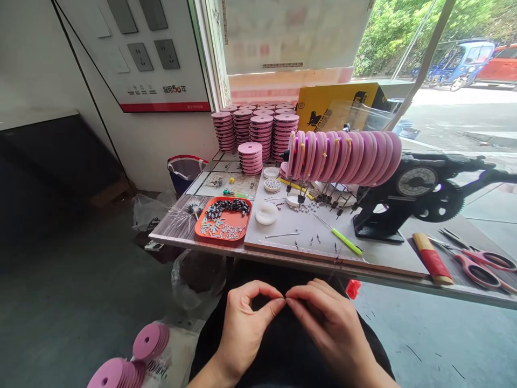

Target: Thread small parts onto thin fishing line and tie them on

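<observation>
Over my dark-clothed lap, my left hand [248, 323] and my right hand [331, 318] meet fingertip to fingertip. Each is closed in a pinch of thumb and forefinger. Whatever lies between the fingertips is too small to make out. Just beyond them, on a pale board [291, 245], lie several tiny dark metal pieces [318, 239], a thin metal needle-like rod [283, 234] and a green-handled hook tool [346, 241]. A black crank winder [383, 215] with a dial carries a row of pink foam spools [343, 156], from which small dark weights [301, 198] hang.
At the left, an orange tray [196, 229] holds black pieces, small tubes and silvery bits. A white ring [266, 213] and a bead dish [272, 185] stand near it. Stacked pink spools [262, 126] fill the back. Scissors [480, 269] and a red-wrapped roll [433, 260] lie right.
</observation>
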`<action>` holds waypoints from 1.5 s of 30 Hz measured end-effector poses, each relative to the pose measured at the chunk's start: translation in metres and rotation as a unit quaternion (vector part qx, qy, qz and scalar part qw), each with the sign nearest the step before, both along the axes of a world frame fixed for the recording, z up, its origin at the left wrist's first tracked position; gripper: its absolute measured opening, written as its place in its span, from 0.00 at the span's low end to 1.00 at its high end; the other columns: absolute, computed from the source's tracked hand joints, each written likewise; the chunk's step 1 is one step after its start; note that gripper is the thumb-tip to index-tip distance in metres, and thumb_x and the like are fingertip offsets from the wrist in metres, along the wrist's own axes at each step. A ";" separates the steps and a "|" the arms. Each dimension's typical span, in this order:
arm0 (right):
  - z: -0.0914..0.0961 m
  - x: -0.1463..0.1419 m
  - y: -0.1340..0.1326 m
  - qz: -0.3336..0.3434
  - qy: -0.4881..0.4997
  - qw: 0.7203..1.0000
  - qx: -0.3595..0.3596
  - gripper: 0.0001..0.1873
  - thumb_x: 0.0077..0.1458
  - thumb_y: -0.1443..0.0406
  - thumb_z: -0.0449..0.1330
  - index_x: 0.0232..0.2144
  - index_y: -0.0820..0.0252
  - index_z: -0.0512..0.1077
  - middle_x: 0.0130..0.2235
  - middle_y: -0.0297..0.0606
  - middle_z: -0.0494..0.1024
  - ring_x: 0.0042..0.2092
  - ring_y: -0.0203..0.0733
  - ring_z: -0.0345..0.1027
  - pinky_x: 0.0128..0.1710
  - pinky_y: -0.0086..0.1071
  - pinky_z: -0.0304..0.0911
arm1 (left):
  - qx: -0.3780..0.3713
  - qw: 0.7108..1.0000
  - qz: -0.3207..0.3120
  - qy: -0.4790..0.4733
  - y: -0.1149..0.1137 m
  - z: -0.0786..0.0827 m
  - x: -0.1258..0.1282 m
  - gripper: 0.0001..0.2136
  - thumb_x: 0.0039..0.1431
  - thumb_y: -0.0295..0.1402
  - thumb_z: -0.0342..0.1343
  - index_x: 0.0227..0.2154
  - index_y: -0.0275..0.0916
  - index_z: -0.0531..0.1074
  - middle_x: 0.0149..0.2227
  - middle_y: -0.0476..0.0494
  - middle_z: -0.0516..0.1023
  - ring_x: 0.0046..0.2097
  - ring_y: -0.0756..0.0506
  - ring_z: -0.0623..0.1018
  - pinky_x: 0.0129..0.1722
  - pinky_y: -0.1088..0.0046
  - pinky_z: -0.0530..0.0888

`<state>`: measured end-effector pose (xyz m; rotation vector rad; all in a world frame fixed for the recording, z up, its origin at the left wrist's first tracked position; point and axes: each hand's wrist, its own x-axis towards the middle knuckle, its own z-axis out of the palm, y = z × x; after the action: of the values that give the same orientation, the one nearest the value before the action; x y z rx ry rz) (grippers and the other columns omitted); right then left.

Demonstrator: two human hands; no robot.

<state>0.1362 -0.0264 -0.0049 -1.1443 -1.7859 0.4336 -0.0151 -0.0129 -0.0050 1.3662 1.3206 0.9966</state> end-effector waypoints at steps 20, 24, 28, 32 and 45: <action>0.002 -0.002 0.002 0.010 -0.035 0.999 0.015 0.06 0.55 0.71 0.54 0.28 0.58 0.68 0.24 0.32 0.73 0.24 0.36 0.64 0.25 0.28 0.58 | 0.100 0.995 -0.007 0.000 0.001 -0.004 0.001 0.04 0.47 0.26 0.61 0.20 0.37 0.73 0.26 0.47 0.76 0.31 0.47 0.76 0.33 0.75 0.71; 0.002 -0.002 0.003 0.012 -0.036 0.999 0.017 0.06 0.55 0.71 0.54 0.28 0.58 0.67 0.24 0.32 0.73 0.24 0.36 0.64 0.25 0.28 0.57 | 0.103 0.995 -0.005 0.003 0.000 -0.004 0.000 0.04 0.47 0.26 0.61 0.20 0.37 0.73 0.26 0.47 0.76 0.31 0.48 0.76 0.33 0.75 0.71; 0.001 -0.001 0.003 0.013 -0.039 0.999 0.013 0.06 0.55 0.71 0.54 0.28 0.58 0.67 0.24 0.32 0.73 0.24 0.36 0.63 0.26 0.28 0.57 | 0.105 0.994 -0.006 0.003 0.000 -0.004 0.000 0.04 0.47 0.26 0.61 0.20 0.37 0.73 0.26 0.47 0.76 0.31 0.48 0.76 0.33 0.75 0.71; 0.002 -0.001 0.003 0.012 -0.048 0.998 0.025 0.06 0.55 0.72 0.53 0.28 0.58 0.67 0.23 0.32 0.73 0.24 0.36 0.63 0.26 0.28 0.57 | 0.108 0.994 -0.005 0.009 0.000 -0.004 -0.001 0.04 0.47 0.26 0.61 0.20 0.37 0.73 0.26 0.48 0.76 0.31 0.48 0.76 0.33 0.76 0.71; 0.011 0.039 0.050 -0.152 -0.127 0.979 -0.049 0.11 0.54 0.61 0.54 0.27 0.60 0.74 0.18 0.32 0.70 0.21 0.37 0.64 0.22 0.28 0.54 | 0.110 0.994 -0.004 0.028 0.003 -0.004 0.001 0.05 0.46 0.25 0.60 0.19 0.37 0.72 0.26 0.48 0.76 0.31 0.48 0.76 0.33 0.75 0.71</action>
<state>0.1750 0.0239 0.0063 -1.5724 -1.7793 0.2008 -0.0142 -0.0102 -0.0086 1.5726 1.2742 1.1319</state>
